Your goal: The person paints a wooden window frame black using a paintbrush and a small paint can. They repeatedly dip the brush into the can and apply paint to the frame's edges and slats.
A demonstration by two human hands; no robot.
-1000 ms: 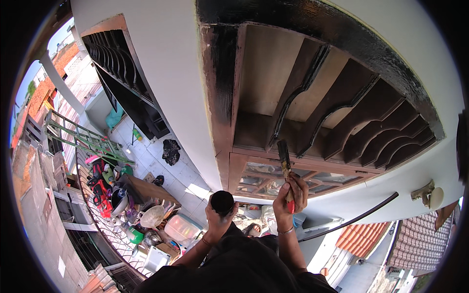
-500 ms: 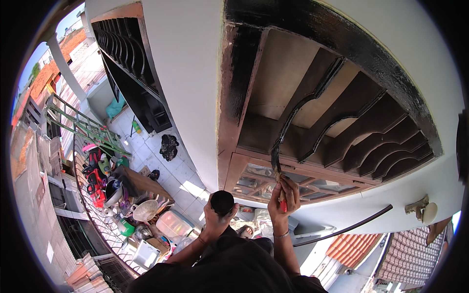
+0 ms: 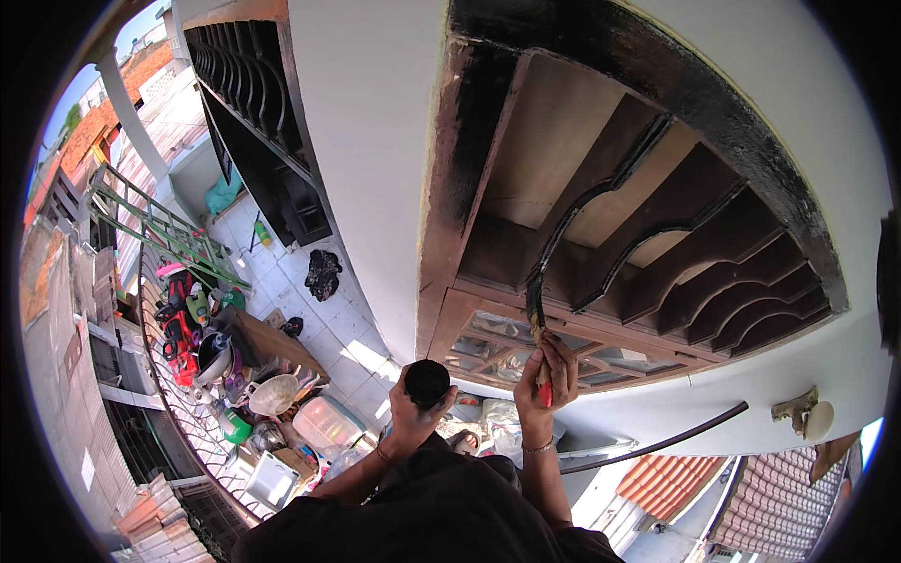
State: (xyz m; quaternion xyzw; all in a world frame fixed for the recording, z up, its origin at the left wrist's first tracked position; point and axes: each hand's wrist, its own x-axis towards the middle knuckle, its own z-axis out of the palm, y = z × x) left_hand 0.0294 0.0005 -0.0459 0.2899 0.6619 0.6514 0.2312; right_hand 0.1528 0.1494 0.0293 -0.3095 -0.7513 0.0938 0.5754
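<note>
My left hand is wrapped round a small round container with a dark, black-looking inside. It is held up before my chest, below the wall. In my right hand a paintbrush with a red handle end points upward. Its bristle end is at the bottom of a curved wooden slat, near the lower rail of the vent frame. Wet-looking black paint shines along this slat's edge and on the frame. Part of the frame's left post is bare brown.
Below the slats is a brown window with small glass panes. A dark rod and a wall lamp are at lower right. On the tiled floor to the left lie a clear plastic box, a black bag and a green ladder.
The view has shifted slightly. Both hands keep their hold, and the brush stays by the lower end of the same slat, with only a small movement of the right hand.
</note>
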